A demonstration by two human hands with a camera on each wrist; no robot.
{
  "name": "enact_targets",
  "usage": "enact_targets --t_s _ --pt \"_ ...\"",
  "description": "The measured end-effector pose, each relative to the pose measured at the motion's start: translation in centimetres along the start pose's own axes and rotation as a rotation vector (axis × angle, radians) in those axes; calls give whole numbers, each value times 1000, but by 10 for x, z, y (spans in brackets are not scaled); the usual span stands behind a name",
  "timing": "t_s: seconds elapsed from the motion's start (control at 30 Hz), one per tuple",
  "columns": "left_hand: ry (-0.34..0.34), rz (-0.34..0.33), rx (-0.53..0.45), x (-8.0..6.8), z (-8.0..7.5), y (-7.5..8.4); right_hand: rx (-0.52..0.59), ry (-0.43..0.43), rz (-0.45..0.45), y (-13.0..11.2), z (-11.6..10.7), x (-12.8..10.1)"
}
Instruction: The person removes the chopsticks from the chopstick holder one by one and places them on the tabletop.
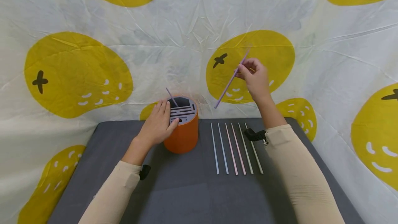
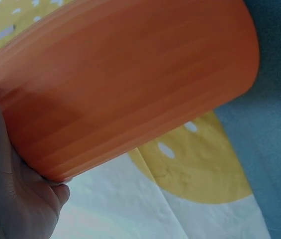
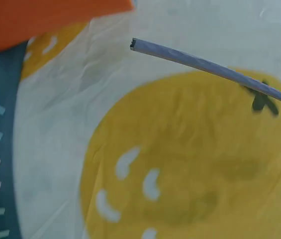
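Straw [image 1: 230, 80], pale purple, hung slanted at centre right of the frame, pinched in the right hand [image 1: 255, 77] above the table. Left hand [image 1: 159, 124] cupped the orange holder [image 1: 182, 127]. Judging by the narrow slots, a wavering tip could miss and buckle.

The orange holder [image 2: 130, 79] looks like smooth plastic; the mat [image 1: 186, 189] is soft grey cloth; the backdrop [image 1: 174, 37] is crinkly.

The left hand [image 1: 158, 124] sits at centre frame, palm down, fingers curved in a grip — forearm running to the lower left. The right hand [image 1: 255, 77] is raised right of centre, fingertips pinched together — wrist bent.
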State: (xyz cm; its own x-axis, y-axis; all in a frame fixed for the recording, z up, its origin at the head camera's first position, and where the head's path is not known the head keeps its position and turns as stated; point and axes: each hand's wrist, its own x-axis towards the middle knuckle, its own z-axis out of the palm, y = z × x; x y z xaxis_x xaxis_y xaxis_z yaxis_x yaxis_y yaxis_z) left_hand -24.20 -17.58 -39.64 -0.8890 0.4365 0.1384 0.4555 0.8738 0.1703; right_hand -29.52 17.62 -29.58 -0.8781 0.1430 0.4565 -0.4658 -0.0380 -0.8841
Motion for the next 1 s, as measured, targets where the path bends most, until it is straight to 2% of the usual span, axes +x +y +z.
enact_targets --t_s 0.3,0.5,0.6,0.83,1.0 --pt "-7 -1 7 -2 1 -1 -148 21 69 27 -53 -20" --pt "-11 -6 1 -3 0 -1 -199 -8 110 45 -83 -27" --pt "-13 -7 -2 -3 -1 -1 -281 -33 134 53 -96 -32" --pt "-16 -10 3 -2 -2 -4 -562 -116 165 71 -120 -50" --pt "-17 -13 3 -3 -3 -7 -668 -195 200 92 -136 -63"
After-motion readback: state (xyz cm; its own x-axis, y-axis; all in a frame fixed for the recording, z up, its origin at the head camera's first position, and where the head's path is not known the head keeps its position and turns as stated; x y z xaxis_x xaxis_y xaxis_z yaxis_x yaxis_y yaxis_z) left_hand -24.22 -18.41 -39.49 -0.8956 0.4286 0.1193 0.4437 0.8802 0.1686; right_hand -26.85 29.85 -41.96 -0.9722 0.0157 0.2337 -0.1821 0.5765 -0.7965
